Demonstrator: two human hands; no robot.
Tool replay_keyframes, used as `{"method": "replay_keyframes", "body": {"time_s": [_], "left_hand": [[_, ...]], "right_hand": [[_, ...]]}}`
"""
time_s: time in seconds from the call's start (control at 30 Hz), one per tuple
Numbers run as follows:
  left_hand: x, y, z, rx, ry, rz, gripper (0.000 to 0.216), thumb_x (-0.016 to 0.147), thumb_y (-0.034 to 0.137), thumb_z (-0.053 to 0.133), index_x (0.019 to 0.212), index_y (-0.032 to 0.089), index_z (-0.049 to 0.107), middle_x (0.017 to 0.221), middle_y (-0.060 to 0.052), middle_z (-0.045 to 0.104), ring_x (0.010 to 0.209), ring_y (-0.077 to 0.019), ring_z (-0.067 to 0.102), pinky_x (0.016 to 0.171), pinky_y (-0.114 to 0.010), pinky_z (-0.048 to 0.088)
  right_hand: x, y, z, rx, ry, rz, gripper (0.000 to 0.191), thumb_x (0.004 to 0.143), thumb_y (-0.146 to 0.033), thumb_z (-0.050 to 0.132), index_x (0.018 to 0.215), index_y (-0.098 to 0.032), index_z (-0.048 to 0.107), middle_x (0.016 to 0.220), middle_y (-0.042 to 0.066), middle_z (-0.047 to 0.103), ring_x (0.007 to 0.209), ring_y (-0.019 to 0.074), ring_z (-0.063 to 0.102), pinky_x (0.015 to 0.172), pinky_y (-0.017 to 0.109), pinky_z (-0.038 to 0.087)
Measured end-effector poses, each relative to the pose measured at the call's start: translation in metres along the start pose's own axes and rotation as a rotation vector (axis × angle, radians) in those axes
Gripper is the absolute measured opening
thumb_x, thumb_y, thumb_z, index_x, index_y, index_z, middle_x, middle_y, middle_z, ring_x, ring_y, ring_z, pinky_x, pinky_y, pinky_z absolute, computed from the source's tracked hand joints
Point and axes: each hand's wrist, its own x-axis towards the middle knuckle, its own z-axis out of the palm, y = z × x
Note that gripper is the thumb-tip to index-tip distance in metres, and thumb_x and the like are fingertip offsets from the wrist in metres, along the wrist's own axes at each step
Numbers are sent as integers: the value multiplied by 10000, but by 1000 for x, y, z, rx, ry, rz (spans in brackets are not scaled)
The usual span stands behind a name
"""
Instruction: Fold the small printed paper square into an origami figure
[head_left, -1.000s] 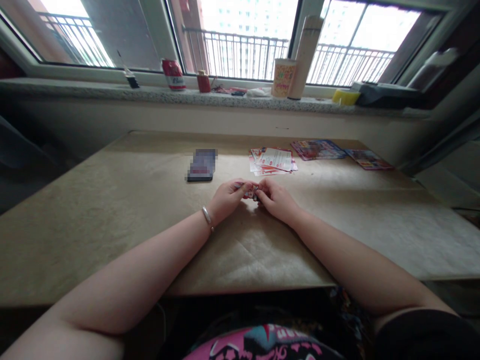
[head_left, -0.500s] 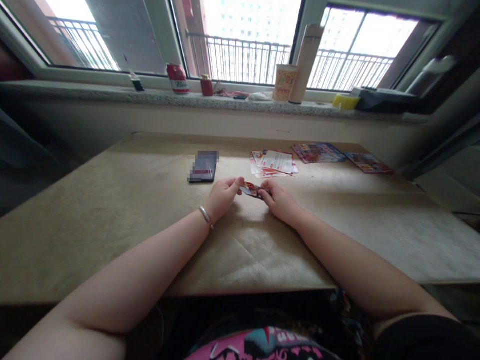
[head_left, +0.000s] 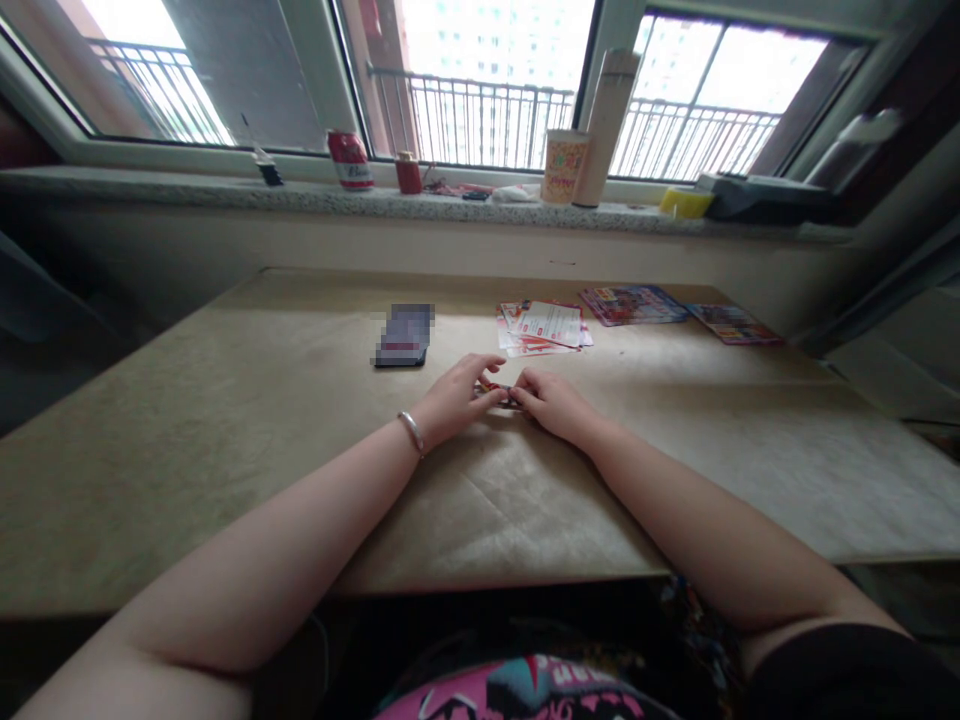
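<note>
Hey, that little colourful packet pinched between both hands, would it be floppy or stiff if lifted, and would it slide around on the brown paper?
The packet looks thin and flat, so it is probably light and somewhat bendy. Both hands, left hand and right hand, pinch it at its ends, which suggests it flexes. The paper looks matte, so it likely slides little.

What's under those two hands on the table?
A small red printed packet peeks out between the left hand and right hand, lying on the brown paper-covered table. Fingers cover most of it, so its print cannot be seen.
</note>
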Motion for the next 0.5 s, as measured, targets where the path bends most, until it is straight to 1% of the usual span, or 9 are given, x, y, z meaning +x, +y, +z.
{"method": "replay_keyframes", "body": {"time_s": [0.07, 0.13, 0.3, 0.5], "left_hand": [[-1, 4, 1, 70, -96, 50, 365, 830, 328, 569, 1169, 194, 544, 1140, -85, 575, 909, -164, 616, 825, -312, 507], [-1, 5, 0, 117, -134, 64, 310, 840, 315, 555, 1125, 192, 569, 1102, -77, 592, 938, -176, 611, 844, -314, 500], [1, 5, 0, 193, -123, 67, 190, 839, 295, 548, 988, 184, 589, 1001, -60, 609, 909, -187, 598, 832, -333, 492], [3, -1, 2, 267, -93, 178, 146, 856, 295, 547, 921, 187, 621, 996, -65, 610, 941, -183, 576, 863, -331, 467]], "right_hand": [[1, 0, 1, -45, 13, -40, 190, 863, -303, 524, 721, -184, 569, 666, 2, 601, 681, 135, 501, 614, 240, 321], [2, 2, 1, -81, 32, -62, 189, 849, -299, 550, 706, -185, 595, 655, 6, 601, 709, 146, 501, 624, 243, 321], [6, 6, 1, -127, 52, -106, 173, 832, -277, 582, 712, -175, 654, 716, 27, 641, 733, 149, 515, 663, 254, 342], [8, 8, 2, -124, 37, -114, 138, 827, -272, 590, 830, -182, 695, 780, 31, 666, 732, 145, 533, 672, 255, 362]]}}
